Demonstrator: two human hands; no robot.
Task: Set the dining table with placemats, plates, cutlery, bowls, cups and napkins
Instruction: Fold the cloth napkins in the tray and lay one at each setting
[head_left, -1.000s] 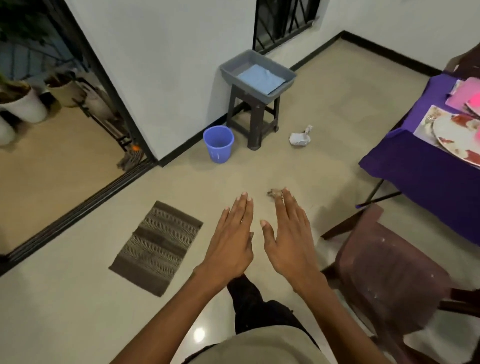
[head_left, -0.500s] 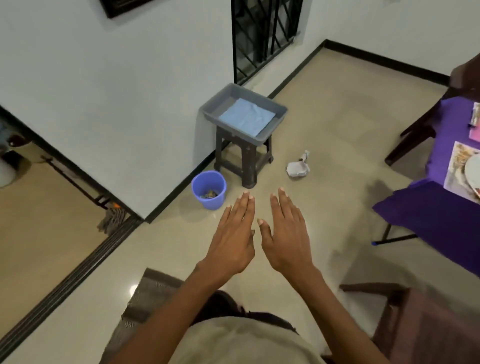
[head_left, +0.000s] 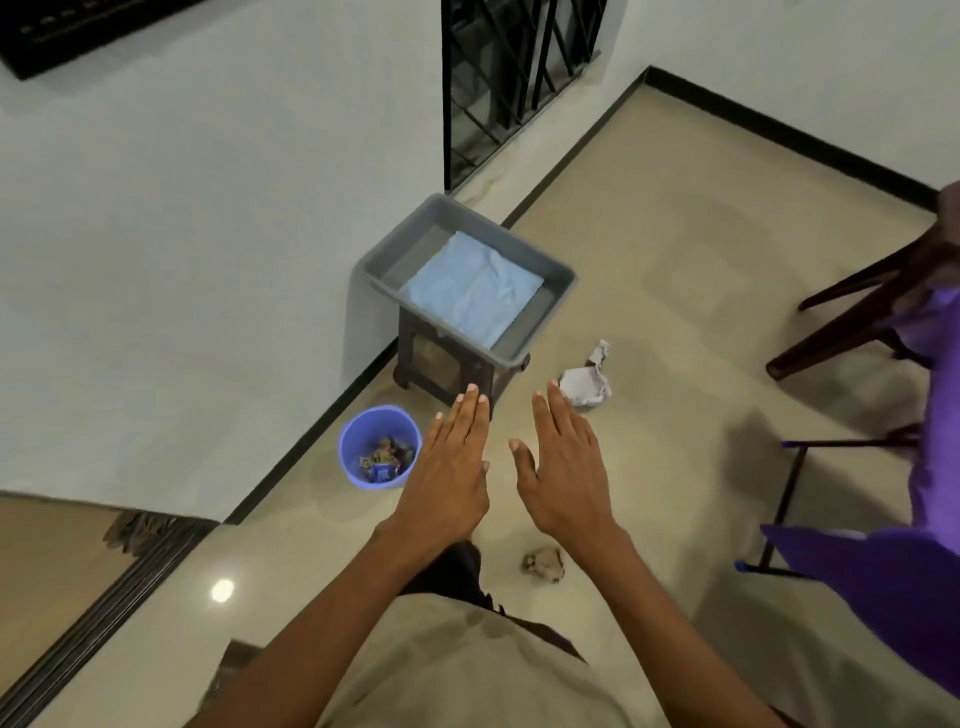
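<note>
A grey tub (head_left: 556, 304) sits on a dark stool (head_left: 441, 366) against the white wall. Inside it lies a folded light blue cloth (head_left: 470, 288). My left hand (head_left: 449, 467) and my right hand (head_left: 563, 465) are stretched out side by side, palms down, fingers straight, holding nothing. Both hover over the floor just short of the stool. The purple tablecloth (head_left: 893, 587) of the dining table hangs at the right edge; the tabletop is out of view.
A small blue bin (head_left: 378, 447) with scraps stands left of my left hand. Crumpled white paper (head_left: 587, 382) and a brown scrap (head_left: 544, 564) lie on the tiled floor. Dark chair legs (head_left: 852, 317) stand at right. A barred window (head_left: 514, 67) is behind the stool.
I have moved closer to the stool and tub, which now sit just beyond my fingertips. My hands have spread slightly apart. The plates on the table have left the view.
</note>
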